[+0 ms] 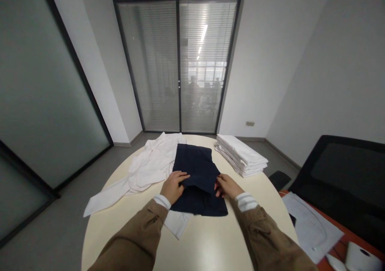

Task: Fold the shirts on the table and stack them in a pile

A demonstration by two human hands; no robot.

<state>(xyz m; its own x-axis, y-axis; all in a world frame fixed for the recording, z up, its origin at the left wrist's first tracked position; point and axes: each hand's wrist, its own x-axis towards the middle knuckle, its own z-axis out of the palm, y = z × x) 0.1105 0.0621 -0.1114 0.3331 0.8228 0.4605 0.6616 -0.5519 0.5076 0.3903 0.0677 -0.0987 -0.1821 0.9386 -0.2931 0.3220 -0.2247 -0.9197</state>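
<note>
A dark navy garment (pixel 197 170) lies partly folded in the middle of a round cream table (pixel 207 243). My left hand (pixel 173 186) pinches its left edge at a fold, fingers closed on the cloth. My right hand (pixel 226 185) grips the right edge of the same fold, fingers closed. Both arms wear brown sleeves with white striped cuffs. Under and left of the navy garment sprawls an unfolded white shirt (pixel 144 170), one sleeve reaching the table's left rim.
A stack of folded white garments (pixel 240 154) sits at the table's far right. A black office chair (pixel 343 174) stands to the right, beside an orange desk with papers (pixel 309 227) and a white roll (pixel 361 258). Glass doors with blinds (pixel 179 66) lie ahead.
</note>
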